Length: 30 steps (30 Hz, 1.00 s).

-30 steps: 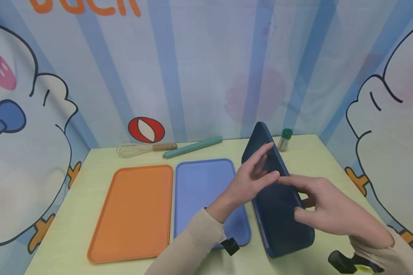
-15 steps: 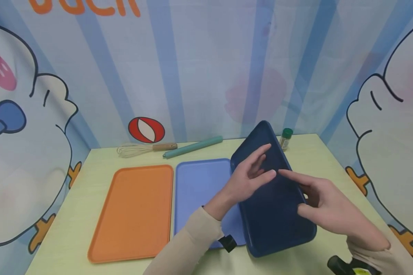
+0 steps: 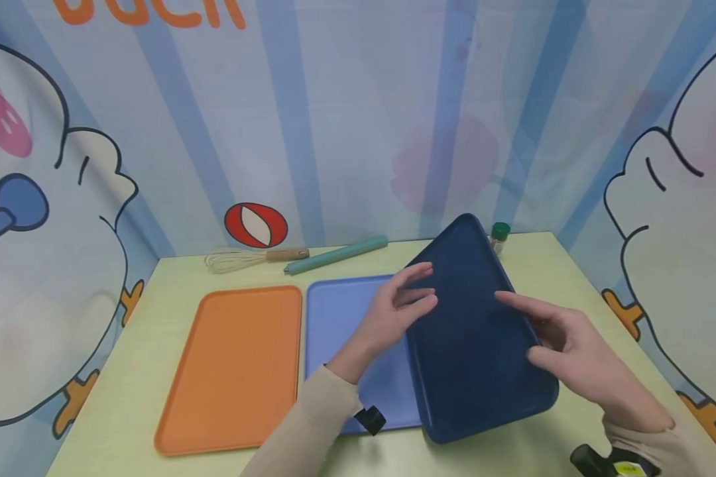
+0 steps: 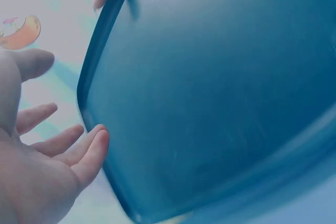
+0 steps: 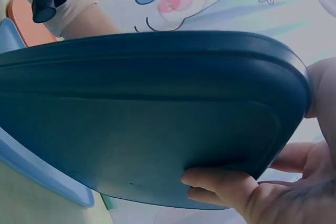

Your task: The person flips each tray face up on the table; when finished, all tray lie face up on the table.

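A dark blue tray [image 3: 471,331] is held tilted above the table, its right side raised and its lower left edge over the light blue tray [image 3: 334,311]. My right hand [image 3: 579,354] grips its right edge; the right wrist view shows fingers [image 5: 220,184] spread under its bottom. Beside the tray's left edge is my left hand [image 3: 388,315], fingers loosely bent and holding nothing. In the left wrist view its fingertips [image 4: 100,135] come up to the tray's rim; whether they touch it I cannot tell.
An orange tray [image 3: 238,371] lies flat left of the light blue one. Along the table's back edge are a whisk [image 3: 286,254], a teal rolling pin [image 3: 337,255] and a small green-capped jar [image 3: 499,233], partly behind the dark tray. A printed curtain [image 3: 358,132] hangs behind.
The dark blue tray has turned from nearly on edge to a flatter tilt, showing more of its inside and covering more of the light blue tray. My left hand has moved left, off the tray's middle.
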{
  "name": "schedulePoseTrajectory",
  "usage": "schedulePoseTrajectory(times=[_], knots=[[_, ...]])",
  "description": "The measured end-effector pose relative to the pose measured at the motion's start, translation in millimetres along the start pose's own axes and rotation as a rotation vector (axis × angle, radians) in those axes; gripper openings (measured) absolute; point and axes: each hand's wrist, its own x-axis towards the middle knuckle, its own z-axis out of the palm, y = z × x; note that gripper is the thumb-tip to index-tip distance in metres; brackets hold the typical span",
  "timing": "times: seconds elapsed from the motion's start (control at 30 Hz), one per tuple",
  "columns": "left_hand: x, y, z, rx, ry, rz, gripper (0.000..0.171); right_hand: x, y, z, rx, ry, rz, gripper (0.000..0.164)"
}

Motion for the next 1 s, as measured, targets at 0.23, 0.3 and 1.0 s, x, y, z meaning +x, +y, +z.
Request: schedulePoseTrajectory(times=[0.23,0.3,1.0], knots=[[-13.4,-21.6,-25.6,0.180,0.069,-0.146,0.060,-1,10,-7,0.042,0.030,0.039,0.079],[-17.3,-27.3,-31.2,0.206,0.048,-0.184,0.064,-2,13,-8,0.091,0.044,0.045,0.079],[-45.7,-37.9,-36.0,0.091,-0.169,-0.220,0.054,-3,49,-18,0.427,0.065,-0.105,0.080]])
